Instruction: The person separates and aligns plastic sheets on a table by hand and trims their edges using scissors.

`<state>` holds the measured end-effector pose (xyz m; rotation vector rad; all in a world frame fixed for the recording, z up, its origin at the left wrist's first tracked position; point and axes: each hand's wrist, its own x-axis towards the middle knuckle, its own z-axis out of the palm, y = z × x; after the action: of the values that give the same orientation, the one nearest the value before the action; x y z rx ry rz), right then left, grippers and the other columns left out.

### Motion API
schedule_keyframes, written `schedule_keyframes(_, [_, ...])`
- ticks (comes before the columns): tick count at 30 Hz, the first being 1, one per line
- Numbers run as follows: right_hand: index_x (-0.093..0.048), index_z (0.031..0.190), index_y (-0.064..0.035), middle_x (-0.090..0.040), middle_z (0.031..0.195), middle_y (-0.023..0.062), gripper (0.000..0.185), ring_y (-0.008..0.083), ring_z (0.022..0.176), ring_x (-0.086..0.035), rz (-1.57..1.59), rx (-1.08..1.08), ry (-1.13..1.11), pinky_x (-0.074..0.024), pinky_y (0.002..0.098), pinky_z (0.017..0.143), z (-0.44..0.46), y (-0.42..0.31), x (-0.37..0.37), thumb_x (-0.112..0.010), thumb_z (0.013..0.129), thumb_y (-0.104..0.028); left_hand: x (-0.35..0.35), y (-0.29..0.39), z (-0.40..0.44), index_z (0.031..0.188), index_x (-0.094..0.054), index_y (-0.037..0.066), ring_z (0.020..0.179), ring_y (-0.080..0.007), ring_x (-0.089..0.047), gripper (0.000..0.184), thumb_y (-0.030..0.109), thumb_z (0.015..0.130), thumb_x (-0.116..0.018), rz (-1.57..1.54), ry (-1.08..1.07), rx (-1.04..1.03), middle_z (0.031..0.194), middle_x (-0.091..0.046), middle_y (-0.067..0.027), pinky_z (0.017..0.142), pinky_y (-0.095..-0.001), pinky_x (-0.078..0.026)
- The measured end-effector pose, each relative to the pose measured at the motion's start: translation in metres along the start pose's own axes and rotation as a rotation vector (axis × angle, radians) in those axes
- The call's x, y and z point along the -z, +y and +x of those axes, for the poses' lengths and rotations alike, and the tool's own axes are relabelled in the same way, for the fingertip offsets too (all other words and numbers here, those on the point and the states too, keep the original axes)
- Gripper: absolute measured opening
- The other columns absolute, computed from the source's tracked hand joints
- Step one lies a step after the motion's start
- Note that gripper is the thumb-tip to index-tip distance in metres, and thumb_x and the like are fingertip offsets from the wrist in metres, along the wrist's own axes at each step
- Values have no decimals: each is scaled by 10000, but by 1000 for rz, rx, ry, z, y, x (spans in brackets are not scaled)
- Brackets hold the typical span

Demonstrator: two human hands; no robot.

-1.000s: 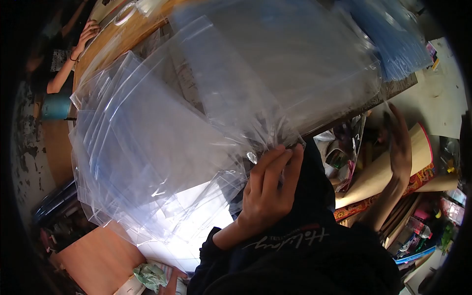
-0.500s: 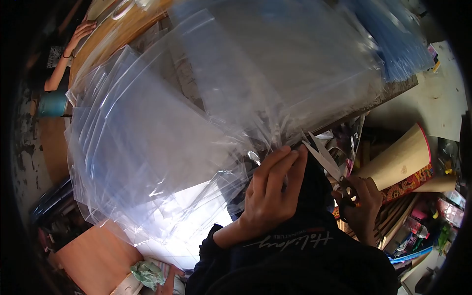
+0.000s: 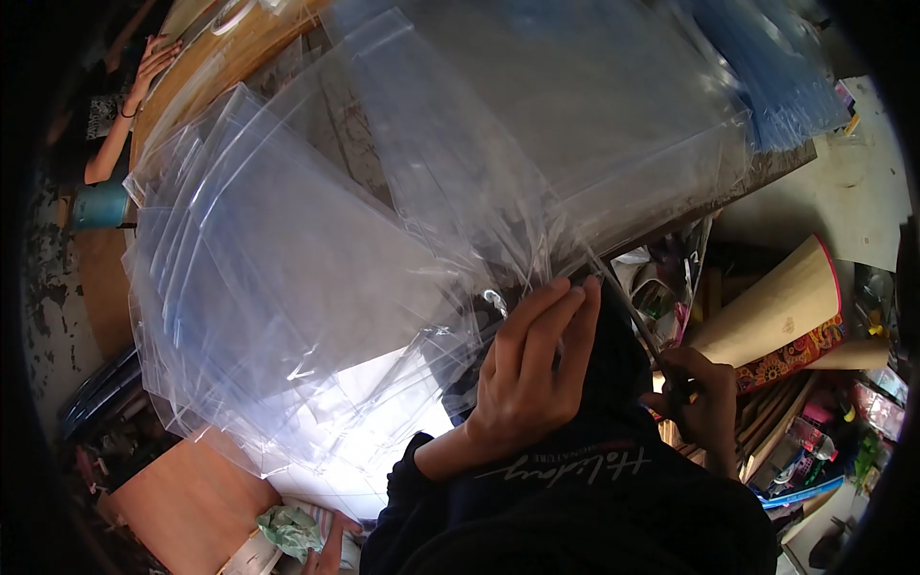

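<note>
My left hand (image 3: 529, 369) pinches the gathered edge of clear plastic sheets (image 3: 278, 240), which fan out to the left and lie over the table. More clear plastic (image 3: 594, 115) spreads above the hand. My right hand (image 3: 700, 398) is wrapped round the handles of a pair of scissors (image 3: 628, 307). The narrow blades point up and left, their tips beside the plastic just right of my left fingertips. Whether the tips touch the plastic cannot be made out.
A bluish plastic bundle (image 3: 771, 86) lies at the upper right. Rolled tan material (image 3: 776, 302) stands beyond my right hand, with clutter below. Another person's arm (image 3: 125, 125) rests at the upper left table edge. A brown board (image 3: 192, 498) is lower left.
My right hand, empty-looking and raised at the right a second ago, has come down to the left with the scissors. Their blades, apart half a second ago, now look nearly closed. My left hand stays.
</note>
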<state>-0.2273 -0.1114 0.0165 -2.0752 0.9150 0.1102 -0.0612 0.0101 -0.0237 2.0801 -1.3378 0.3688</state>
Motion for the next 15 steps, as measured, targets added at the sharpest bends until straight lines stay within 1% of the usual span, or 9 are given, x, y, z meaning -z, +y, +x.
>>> schedule_keyframes(1, [-609,931,-45,-637,769,78,395,146,634,-624,0,-1,-1,-476,262,565,0,2,1,-800,616,-187,0,0,0,987,-658,10,988,-237,-504,325,-41,666,-640,0,-1,1,969,-525,-97,796,-308,-459])
schedule_keyframes(3, [-609,960,-45,-638,787,52,423,119,660,-618,229,-94,-111,-474,250,576,1,5,2,-803,621,-206,-1,0,0,985,-659,11,989,-235,-503,320,-38,669,-647,-8,22,3,965,-524,-94,793,-307,-459])
schedule_keyframes(7, [-610,970,-47,-634,816,41,423,116,689,-619,285,-128,-169,-476,244,587,1,5,4,-802,625,-198,-1,1,0,980,-660,12,981,-233,-506,314,-35,669,-651,-4,24,1,960,-522,-90,787,-305,-458])
schedule_keyframes(9, [-609,975,-42,-631,841,43,423,109,710,-616,320,-90,-182,-474,238,603,0,6,4,-801,626,-186,0,1,1,976,-662,12,972,-231,-510,315,-35,664,-652,0,34,-3,963,-521,-88,785,-304,-456])
schedule_keyframes(15, [-607,975,-33,-626,827,42,429,105,707,-613,352,-96,-169,-467,234,618,-2,6,2,-803,624,-182,1,1,2,975,-662,9,968,-231,-514,319,-32,659,-646,-11,21,-7,966,-521,-88,792,-303,-452])
